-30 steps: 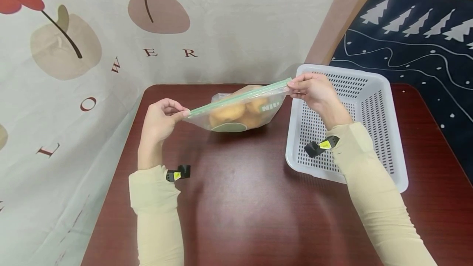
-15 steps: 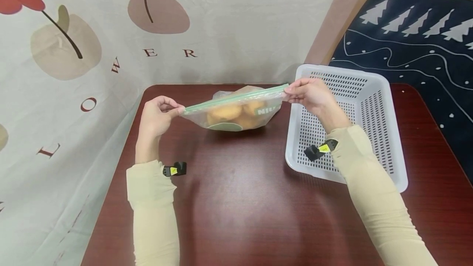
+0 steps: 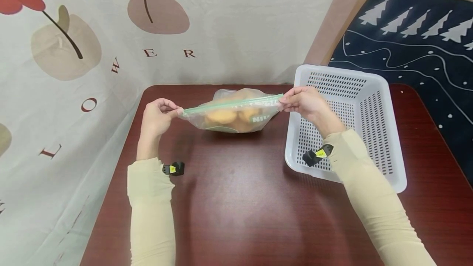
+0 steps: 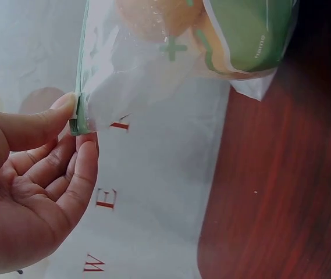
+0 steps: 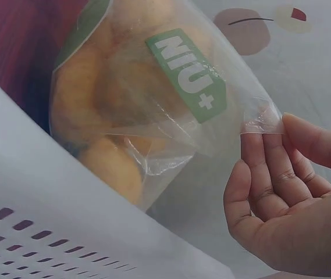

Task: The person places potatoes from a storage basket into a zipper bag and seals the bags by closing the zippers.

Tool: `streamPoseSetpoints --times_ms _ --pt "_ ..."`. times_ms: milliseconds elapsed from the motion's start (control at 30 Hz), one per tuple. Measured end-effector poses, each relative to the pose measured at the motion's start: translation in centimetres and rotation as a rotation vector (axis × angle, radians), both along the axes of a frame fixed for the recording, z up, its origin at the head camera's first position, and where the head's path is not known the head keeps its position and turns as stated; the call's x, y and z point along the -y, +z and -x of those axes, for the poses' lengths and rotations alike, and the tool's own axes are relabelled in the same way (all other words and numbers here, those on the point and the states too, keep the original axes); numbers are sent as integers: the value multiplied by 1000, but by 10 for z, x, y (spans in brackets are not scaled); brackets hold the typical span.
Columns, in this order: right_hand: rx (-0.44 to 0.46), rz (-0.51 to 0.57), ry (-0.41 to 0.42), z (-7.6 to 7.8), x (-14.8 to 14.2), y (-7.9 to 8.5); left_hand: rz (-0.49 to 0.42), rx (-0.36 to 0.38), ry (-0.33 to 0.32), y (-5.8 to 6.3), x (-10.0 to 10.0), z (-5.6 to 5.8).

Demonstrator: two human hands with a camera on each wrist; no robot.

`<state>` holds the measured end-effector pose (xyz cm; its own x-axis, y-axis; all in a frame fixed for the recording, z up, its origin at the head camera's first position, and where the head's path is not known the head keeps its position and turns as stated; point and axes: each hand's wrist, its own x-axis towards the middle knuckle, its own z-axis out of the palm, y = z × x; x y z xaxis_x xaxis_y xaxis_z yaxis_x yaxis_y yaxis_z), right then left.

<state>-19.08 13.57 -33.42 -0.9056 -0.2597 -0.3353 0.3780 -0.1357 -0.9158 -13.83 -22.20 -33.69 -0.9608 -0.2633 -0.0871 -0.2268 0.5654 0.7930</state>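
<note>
A clear zip bag with a green zip strip and several yellow-orange round fruits inside spans the space between my two hands, near the back of the table. My left hand pinches the left end of the strip between thumb and fingers, as the left wrist view shows up close. At the other top corner, my right hand pinches the bag with thumb against fingers. Green printing with white "NIU+" lettering shows on the bag in the right wrist view. The strip looks pulled straight and slopes up slightly to the right.
A white perforated plastic basket stands on the right of the dark red table, partly beneath my right hand and forearm. Behind the table hangs a pale printed cloth, with a dark blue tree-patterned one at the right.
The right end of the strip has come down and a little left, so it slopes less. My left hand has shifted slightly left. Both hands keep their pinch on the zip bag.
</note>
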Motion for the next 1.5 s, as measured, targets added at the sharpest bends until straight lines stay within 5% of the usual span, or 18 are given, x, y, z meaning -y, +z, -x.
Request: streamPoseSetpoints --times_ms 800,1167,1500 --pt "52 -94 148 -10 3 -15 66 85 -81 -35 8 3" --pt "19 -123 220 -18 2 -16 28 147 -206 -33 21 -9" --pt "-20 -106 257 -22 -2 -16 54 168 -289 -18 21 -18"
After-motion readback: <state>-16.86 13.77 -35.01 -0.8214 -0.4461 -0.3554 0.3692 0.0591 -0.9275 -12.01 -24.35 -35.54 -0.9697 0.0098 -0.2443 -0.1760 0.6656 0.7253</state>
